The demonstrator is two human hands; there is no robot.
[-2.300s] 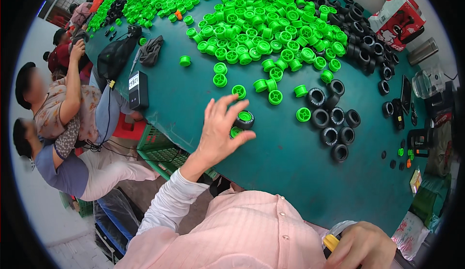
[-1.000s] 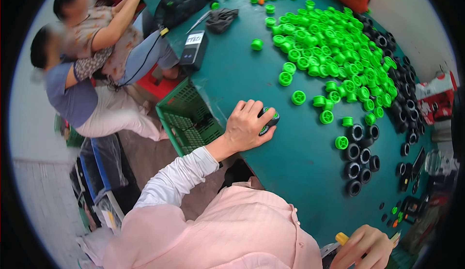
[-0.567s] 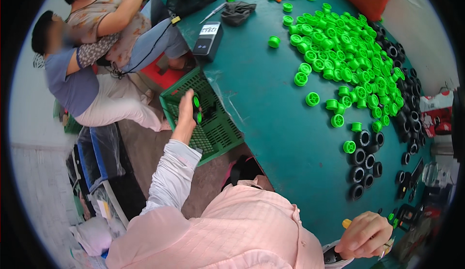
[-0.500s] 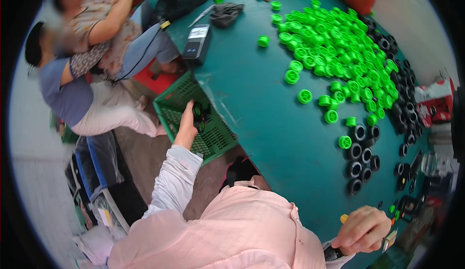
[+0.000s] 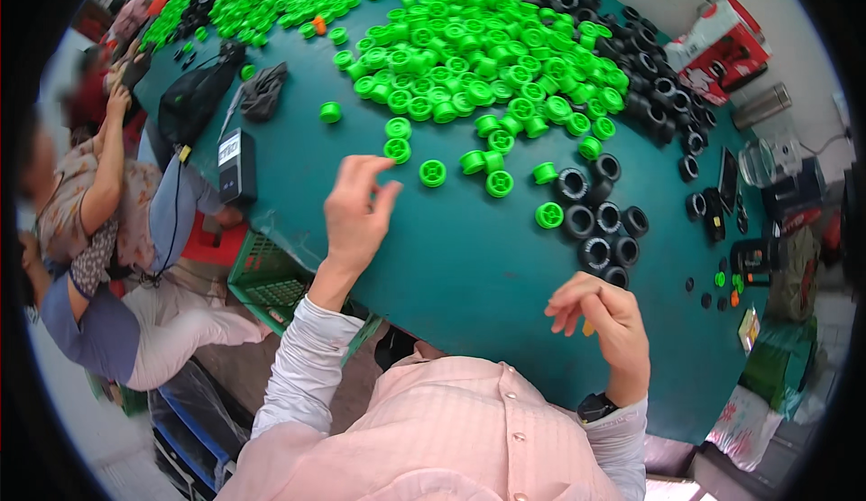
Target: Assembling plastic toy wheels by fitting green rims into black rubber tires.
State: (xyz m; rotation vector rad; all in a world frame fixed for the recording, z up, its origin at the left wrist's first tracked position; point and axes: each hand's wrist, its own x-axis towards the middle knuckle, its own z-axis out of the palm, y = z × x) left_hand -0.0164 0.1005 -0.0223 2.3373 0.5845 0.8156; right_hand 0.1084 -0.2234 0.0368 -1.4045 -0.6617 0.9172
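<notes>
Holding left hand [image 5: 359, 217] over counter [image 5: 469, 271], grip apart, thumb and fingers with nothing between. Loose green wheel rims [image 5: 432, 174] sit near our fingertips, one to two o'clock. Right hand [image 5: 612, 319] seems clamped on yellow piece [image 5: 588, 328], mostly hidden; black tyres [image 5: 599, 193] cluster at its twelve o'clock. We judge step in hand as rim pick-up; next move calls for lowering left fingers round one, then pinching.

I work in what looks like an assembly workshop: bright green plastic wheel rims [image 5: 478, 59] and black tyres [image 5: 636, 109] lie heaped on my long green worktable [image 5: 469, 294], co-workers [image 5: 72, 203] sit along its side, and a plastic crate [image 5: 260, 259] stands by its edge.
</notes>
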